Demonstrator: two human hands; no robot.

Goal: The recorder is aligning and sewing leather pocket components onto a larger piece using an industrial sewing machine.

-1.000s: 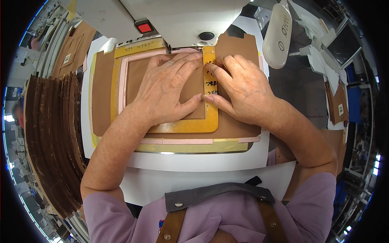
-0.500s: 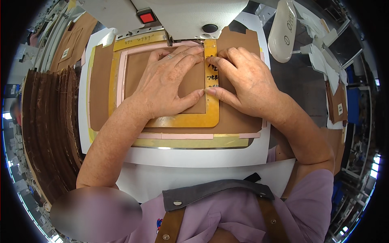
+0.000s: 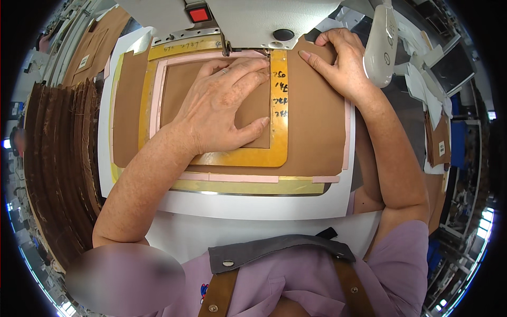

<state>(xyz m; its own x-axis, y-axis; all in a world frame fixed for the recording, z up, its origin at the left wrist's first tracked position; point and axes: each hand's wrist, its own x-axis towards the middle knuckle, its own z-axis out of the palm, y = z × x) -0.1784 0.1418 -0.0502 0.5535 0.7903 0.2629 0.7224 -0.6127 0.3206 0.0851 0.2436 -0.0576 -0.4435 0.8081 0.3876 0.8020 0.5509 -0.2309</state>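
Observation:
My left hand (image 3: pixel 216 103) lies spread over the brown panel (image 3: pixel 317 121), inside the opening of a yellow frame-shaped template (image 3: pixel 232 157). Its fingertips reach the template's inner right edge, close under the head of a sewing machine (image 3: pixel 280 21); the thumb points right, lower down. A pink strip (image 3: pixel 155 111) lines the inside of the template. Dark handwritten marks run down the template's right bar. Near the far right corner of the panel is my right hand (image 3: pixel 343 61), thumb and fingers apart, with nothing visible in it.
Under the panel lies a white sheet (image 3: pixel 253 207) with pink and yellow strips along its edges. A tall stack of dark brown pieces (image 3: pixel 63 158) stands at left. A pale rounded arm (image 3: pixel 380 47) hangs beside my right hand. A red switch (image 3: pixel 199 14) sits on the machine.
My right hand has left the template's right bar and moved away toward the panel's far right corner, uncovering the handwritten marks. My left hand stays in place on the panel.

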